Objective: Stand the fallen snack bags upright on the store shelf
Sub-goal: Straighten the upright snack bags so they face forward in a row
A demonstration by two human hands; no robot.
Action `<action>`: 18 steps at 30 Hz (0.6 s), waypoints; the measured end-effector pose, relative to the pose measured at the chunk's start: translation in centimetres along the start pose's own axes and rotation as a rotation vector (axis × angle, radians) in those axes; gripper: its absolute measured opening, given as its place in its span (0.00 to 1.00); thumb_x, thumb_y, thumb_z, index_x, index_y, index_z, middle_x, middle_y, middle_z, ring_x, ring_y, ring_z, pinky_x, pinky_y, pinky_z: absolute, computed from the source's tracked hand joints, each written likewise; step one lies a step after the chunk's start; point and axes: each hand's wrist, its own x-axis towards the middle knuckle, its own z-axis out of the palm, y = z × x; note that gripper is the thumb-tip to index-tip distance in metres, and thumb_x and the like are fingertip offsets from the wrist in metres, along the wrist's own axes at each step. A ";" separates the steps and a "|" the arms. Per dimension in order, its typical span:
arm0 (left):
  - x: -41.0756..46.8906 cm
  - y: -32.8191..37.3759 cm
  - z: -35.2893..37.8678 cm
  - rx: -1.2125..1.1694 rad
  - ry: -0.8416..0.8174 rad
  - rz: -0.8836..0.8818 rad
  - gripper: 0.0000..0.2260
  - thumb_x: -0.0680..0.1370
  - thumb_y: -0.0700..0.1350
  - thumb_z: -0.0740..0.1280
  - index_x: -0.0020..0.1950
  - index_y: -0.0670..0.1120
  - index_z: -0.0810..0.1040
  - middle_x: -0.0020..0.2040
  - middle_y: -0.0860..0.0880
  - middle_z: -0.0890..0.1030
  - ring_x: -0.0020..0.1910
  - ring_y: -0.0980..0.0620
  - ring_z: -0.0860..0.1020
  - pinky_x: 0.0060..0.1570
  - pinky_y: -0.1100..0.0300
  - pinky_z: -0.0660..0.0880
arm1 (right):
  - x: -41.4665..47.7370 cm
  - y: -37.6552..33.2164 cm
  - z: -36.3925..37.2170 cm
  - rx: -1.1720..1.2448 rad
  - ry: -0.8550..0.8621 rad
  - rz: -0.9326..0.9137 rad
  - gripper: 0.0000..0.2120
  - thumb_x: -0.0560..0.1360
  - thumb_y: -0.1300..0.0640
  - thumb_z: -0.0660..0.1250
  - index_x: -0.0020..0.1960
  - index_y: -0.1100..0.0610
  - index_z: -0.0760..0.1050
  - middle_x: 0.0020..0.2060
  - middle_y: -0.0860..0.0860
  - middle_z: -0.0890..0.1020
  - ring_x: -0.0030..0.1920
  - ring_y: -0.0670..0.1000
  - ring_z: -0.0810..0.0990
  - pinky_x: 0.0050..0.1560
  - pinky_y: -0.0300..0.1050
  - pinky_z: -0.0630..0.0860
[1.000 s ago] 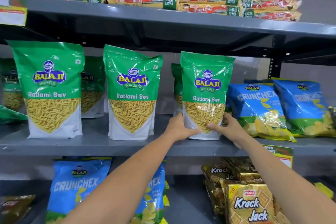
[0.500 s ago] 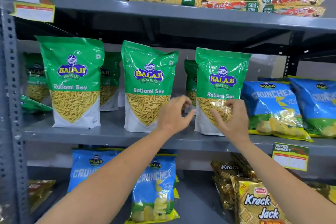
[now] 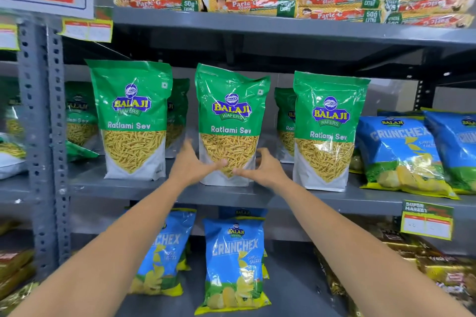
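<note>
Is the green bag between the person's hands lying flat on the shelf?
No, the middle green bag stands upright on the shelf, with the left hand and right hand at its lower sides.

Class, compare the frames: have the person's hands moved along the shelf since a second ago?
Yes. Both the left hand and right hand moved left, from the right-hand Ratlami Sev bag to the middle Ratlami Sev bag.
</note>
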 end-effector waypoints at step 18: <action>1.0 -0.9 1.3 0.078 -0.153 0.043 0.39 0.63 0.60 0.77 0.64 0.41 0.66 0.64 0.43 0.73 0.61 0.44 0.74 0.50 0.55 0.73 | -0.6 1.0 0.7 0.043 0.180 0.061 0.35 0.65 0.47 0.78 0.63 0.60 0.66 0.52 0.52 0.76 0.49 0.51 0.76 0.48 0.43 0.74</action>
